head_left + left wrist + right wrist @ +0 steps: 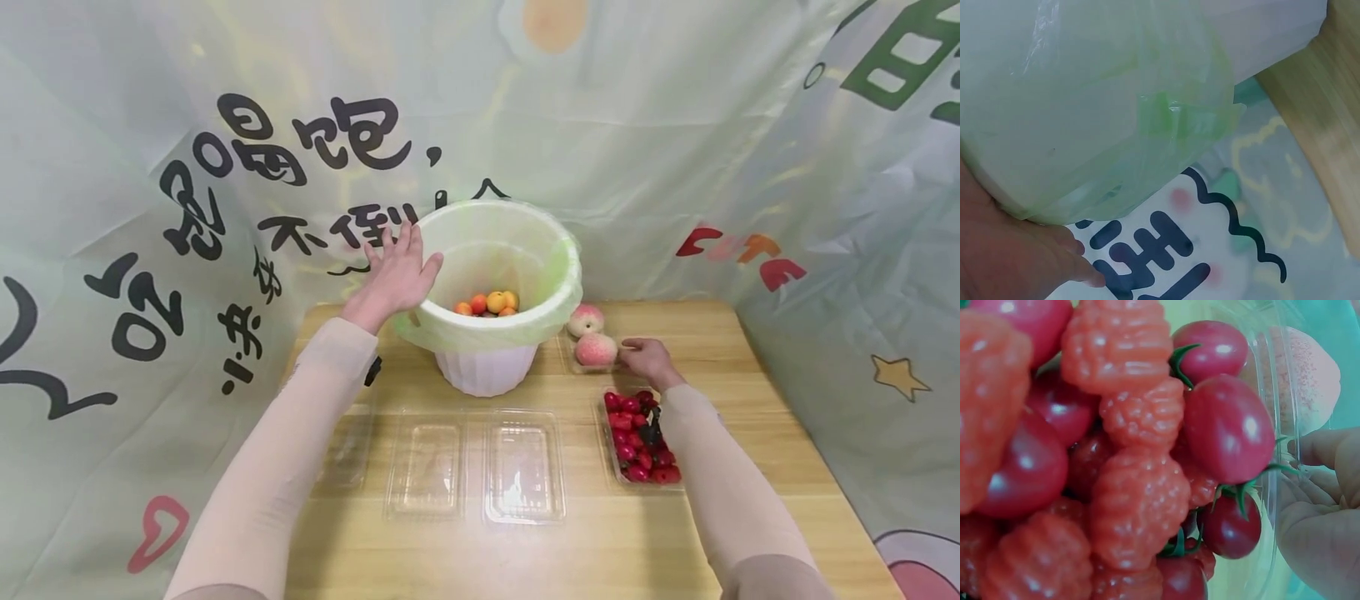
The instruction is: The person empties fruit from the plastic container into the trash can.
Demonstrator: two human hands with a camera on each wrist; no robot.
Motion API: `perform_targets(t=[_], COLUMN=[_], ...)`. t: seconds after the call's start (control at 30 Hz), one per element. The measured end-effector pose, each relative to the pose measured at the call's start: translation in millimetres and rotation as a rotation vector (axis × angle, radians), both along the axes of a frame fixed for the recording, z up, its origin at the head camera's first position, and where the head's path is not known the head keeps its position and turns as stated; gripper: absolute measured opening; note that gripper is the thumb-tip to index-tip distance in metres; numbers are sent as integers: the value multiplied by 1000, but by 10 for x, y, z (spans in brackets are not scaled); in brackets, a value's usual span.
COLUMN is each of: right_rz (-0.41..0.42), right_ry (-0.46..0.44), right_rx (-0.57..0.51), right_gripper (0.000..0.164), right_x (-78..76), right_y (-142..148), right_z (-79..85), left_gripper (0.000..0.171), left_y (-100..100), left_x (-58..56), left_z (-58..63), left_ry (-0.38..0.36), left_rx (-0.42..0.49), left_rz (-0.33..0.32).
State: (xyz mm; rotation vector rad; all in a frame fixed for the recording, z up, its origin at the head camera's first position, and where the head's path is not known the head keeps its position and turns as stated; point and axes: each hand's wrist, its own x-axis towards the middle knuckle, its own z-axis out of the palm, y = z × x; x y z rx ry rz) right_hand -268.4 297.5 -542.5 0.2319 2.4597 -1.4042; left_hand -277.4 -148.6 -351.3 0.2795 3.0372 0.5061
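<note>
My left hand [397, 273] lies with spread fingers at the left rim of a white bin [491, 371]; in the left wrist view the hand [1016, 256] is against its pale green liner bag [1104, 125]. Several orange and yellow fruits [495, 302] sit inside the bin. At the right, my right hand [651, 360] pinches the edge of a clear plastic box [573, 365] holding two pink peaches [597, 350]. In the right wrist view, the fingers of the hand [1325, 506] are curled beside a peach [1307, 381]. The fingertips are partly hidden.
Below the right forearm stands a clear box of red tomatoes and raspberry-like fruit [637, 442]. Two clear plastic boxes [525, 467] lie in front of the bin, and another [348, 450] is partly hidden by the left sleeve. Printed fabric walls [660, 150] enclose the wooden table [697, 325].
</note>
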Motion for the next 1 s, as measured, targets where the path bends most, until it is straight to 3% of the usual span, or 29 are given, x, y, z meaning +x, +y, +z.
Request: perform_targets(t=[0.37, 0.57, 1.0], right_rz=[-41, -63, -113], right_ry=[30, 31, 100], right_rx=[137, 90, -12], right_gripper=[52, 47, 43], right_x=[-122, -108, 1], right_y=[-17, -33, -36], right_z=[-82, -70, 124], left_gripper=[80, 80, 80], left_y=[-15, -11, -8], left_x=[-4, 0, -8], left_z=[11, 17, -1], left_ry=[0, -13, -9], left_rx=[12, 12, 19], left_rz=[-4, 3, 4])
